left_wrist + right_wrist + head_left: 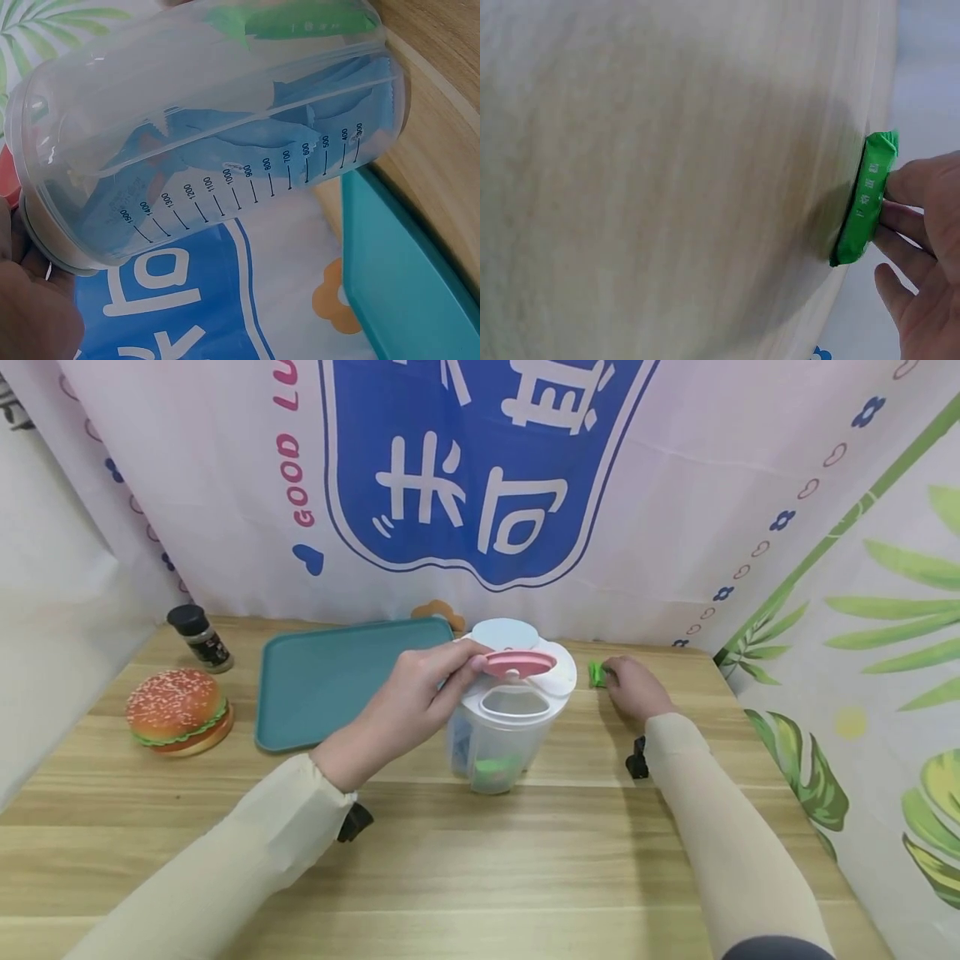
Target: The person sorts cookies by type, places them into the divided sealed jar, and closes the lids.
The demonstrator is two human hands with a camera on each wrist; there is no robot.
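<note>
A clear plastic storage canister (498,752) with a white lid stands upright on the table. Its pink flap (517,663) is tilted up from an opening, and my left hand (408,706) pinches that flap at its left edge. Blue packets (225,139) fill one compartment, beside a printed scale; a green packet (315,21) lies at the bottom of another. To the right of the canister, my right hand (636,687) pinches a small green packet (866,199) between thumb and fingers, close over the tabletop.
A teal tray (322,685) lies left of the canister, near the back. Farther left are a toy hamburger (180,710) and a black-capped seasoning jar (201,639). A printed curtain (232,552) hangs behind the wooden table (525,868).
</note>
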